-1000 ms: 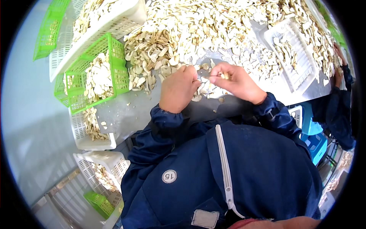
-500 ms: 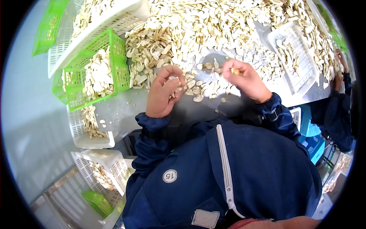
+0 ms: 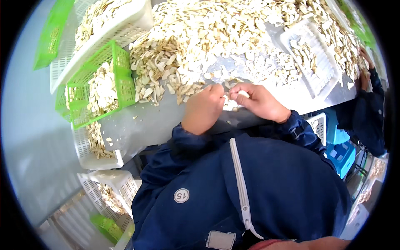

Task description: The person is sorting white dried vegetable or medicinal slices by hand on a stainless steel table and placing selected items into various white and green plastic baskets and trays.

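Note:
My left hand [image 3: 203,109] is closed just above the near edge of the metal table [image 3: 156,118]. Its back faces up and hides whatever is in the palm. Close against it, my right hand [image 3: 263,103] pinches a pale dried slice [image 3: 243,94] between thumb and fingers. Beyond both hands spreads a big heap of cream-coloured dried slices [image 3: 208,31], which look like cut mushroom or root. A few loose slices [image 3: 230,104] lie on the table between and below my hands.
A green basket [image 3: 122,75] holding slices stands to the left, beside a larger white crate [image 3: 139,21]. At the right lies a shallow white tray [image 3: 325,79] with some slices. More white baskets [image 3: 118,156] sit lower left. Another person's arm [image 3: 375,79] reaches in at far right.
My hands have come together from either side. The left one has turned over, hiding the slices seen in it before. The view has shifted slightly.

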Demonstrator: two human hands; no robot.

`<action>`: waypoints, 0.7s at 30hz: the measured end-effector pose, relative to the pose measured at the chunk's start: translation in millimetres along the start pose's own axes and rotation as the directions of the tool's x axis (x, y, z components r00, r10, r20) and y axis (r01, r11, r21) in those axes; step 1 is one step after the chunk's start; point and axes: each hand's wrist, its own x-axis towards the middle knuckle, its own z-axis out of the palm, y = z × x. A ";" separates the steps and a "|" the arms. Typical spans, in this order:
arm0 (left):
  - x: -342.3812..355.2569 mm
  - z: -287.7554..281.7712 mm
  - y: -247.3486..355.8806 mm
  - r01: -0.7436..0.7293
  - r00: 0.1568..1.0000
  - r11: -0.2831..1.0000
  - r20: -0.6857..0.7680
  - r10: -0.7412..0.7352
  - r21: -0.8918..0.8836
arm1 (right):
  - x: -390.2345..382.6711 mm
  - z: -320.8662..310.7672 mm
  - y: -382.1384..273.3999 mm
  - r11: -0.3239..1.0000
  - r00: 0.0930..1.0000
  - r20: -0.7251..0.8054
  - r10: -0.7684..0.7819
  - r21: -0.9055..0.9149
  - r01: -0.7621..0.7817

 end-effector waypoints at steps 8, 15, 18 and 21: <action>1.2 2.8 -1.9 -0.123 0.989 0.992 -0.083 0.121 -0.014 | -6.6 3.6 -4.9 0.977 0.995 0.049 -0.084 -0.190 0.092; 8.2 -8.3 6.7 -0.057 0.996 0.997 -0.065 0.054 -0.054 | -8.5 2.6 7.9 0.997 0.998 0.030 -0.047 -0.053 0.049; 11.3 -20.4 12.3 0.000 0.994 0.991 -0.110 -0.015 -0.137 | -8.9 -2.9 0.9 0.915 0.990 0.077 0.118 0.380 -0.138; 14.4 -28.2 23.6 -0.073 0.977 0.969 -0.212 0.022 -0.235 | 1.0 -0.1 -1.2 0.618 0.980 0.107 0.167 0.764 -0.188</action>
